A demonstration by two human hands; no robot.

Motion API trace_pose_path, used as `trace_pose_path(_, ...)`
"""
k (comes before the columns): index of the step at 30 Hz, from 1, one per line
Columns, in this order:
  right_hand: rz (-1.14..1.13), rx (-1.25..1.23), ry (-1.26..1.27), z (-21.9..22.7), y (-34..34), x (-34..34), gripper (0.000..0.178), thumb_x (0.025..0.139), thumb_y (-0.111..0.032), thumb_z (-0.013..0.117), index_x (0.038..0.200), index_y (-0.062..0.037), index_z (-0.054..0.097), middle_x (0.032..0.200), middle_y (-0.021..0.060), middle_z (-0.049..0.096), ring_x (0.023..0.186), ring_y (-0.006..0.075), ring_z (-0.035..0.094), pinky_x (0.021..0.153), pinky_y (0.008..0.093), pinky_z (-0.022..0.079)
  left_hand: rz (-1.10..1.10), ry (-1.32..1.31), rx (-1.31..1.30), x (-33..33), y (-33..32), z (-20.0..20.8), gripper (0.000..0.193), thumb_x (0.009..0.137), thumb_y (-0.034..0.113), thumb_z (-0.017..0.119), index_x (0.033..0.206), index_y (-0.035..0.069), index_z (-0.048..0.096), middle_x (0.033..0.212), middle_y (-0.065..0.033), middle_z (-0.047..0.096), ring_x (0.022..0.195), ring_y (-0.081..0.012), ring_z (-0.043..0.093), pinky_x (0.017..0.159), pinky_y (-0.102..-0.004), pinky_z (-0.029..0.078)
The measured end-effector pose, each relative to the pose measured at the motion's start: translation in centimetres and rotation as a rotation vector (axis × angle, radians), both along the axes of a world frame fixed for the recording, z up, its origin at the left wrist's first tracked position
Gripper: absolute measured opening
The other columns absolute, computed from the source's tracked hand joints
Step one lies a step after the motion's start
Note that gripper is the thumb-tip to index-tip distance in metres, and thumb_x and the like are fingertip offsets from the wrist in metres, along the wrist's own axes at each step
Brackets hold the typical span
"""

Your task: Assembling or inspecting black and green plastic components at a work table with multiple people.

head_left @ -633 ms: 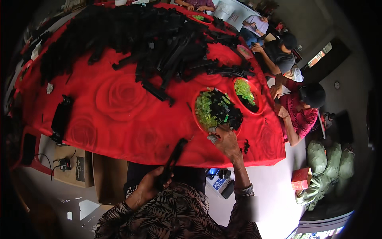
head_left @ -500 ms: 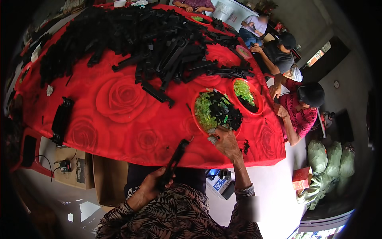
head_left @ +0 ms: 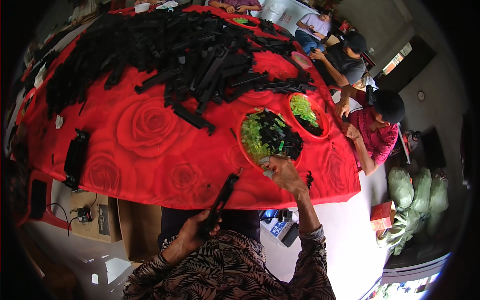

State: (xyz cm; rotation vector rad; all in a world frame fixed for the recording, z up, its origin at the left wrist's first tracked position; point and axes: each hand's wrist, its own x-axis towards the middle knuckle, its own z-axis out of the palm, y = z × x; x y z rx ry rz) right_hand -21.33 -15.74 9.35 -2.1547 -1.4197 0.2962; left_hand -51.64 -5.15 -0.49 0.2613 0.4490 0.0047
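My left hand (head_left: 201, 229) is closed round one end of a long black plastic part (head_left: 223, 197), which points up and away toward the table's near edge. My right hand (head_left: 286, 176) reaches over the near rim of a red bowl (head_left: 242, 148), its fingers bent together at the contents. Grey coverings wrap some of those fingertips, and anything pinched between them is hidden. Small translucent yellow-green pieces (head_left: 251, 136) fill the bowl's left side; small black pieces (head_left: 280, 131) lie on its right.
A second red bowl (head_left: 327, 127) of similar pieces stands just beyond. Black plastic parts (head_left: 165, 45) are heaped across the far side of the red rose-patterned tablecloth (head_left: 150, 127). Another black part (head_left: 76, 159) lies at left. Several people sit round the table, one in pink (head_left: 367, 127) nearby at right.
The whole view has shifted slightly. My right hand stays at the bowl's near rim with its fingers bent, and my left hand keeps its hold on the black plastic part.
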Motion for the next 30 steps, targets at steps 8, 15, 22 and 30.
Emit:
trace_pose_path(8,0.062,-0.053,-0.143,0.6,-0.4,-0.5,0.013,0.074,-0.004,0.066,0.084,0.0009,0.06,0.085,0.0162,0.061,0.086,0.0351,0.059,0.075,0.0439,0.047,0.009,0.006,-0.036,0.1,-0.1,-0.7,0.039,0.1,0.034,0.047,0.123,0.003,0.052,0.098,-0.0105,0.061,0.079,-0.0197,0.057,0.068,-0.0306,0.047)
trace_pose_path(15,0.095,0.041,-0.296,0.2,-0.7,-1.3,0.011,0.073,-0.002,0.065,0.081,0.0006,0.058,0.085,0.0148,0.06,0.087,0.0345,0.058,0.076,0.0457,0.048,0.008,0.002,-0.002,0.0,-0.2,0.0,0.043,0.096,0.034,0.054,0.125,0.003,0.051,0.099,-0.0072,0.059,0.079,-0.0173,0.056,0.067,-0.0289,0.044)
trace_pose_path(22,0.043,0.154,-0.451,0.1,-1.2,-2.4,0.014,0.072,-0.001,0.064,0.085,0.0012,0.059,0.086,0.0144,0.06,0.086,0.0352,0.059,0.072,0.0448,0.051,0.015,0.019,-0.005,0.0,-0.2,0.1,0.041,0.096,0.033,0.054,0.122,0.001,0.052,0.098,-0.0078,0.059,0.08,-0.0177,0.056,0.066,-0.0285,0.044)
trace_pose_path(30,-0.238,0.526,0.285,-3.8,-0.5,-8.4,0.026,0.078,0.002,0.075,0.102,0.0015,0.066,0.095,0.014,0.07,0.084,0.0185,0.07,0.074,0.0282,0.056,0.043,0.035,0.023,-0.1,-0.3,0.1,0.04,0.097,0.032,0.054,0.121,0.0,0.053,0.099,-0.0099,0.059,0.077,-0.018,0.056,0.065,-0.0287,0.044)
